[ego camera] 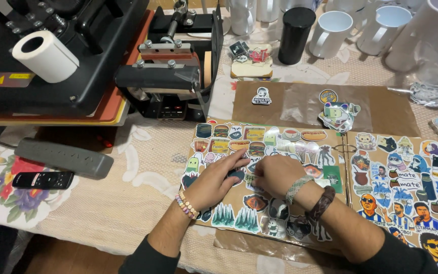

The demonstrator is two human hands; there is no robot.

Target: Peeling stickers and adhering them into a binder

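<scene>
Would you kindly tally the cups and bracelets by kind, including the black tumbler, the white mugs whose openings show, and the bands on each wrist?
Black tumbler: 1
White mugs with the opening in view: 2
Bead bracelet on the left hand, at the wrist: 1
Bands on the right hand, a woven one and a brown braided one: 2
Total: 6
</scene>
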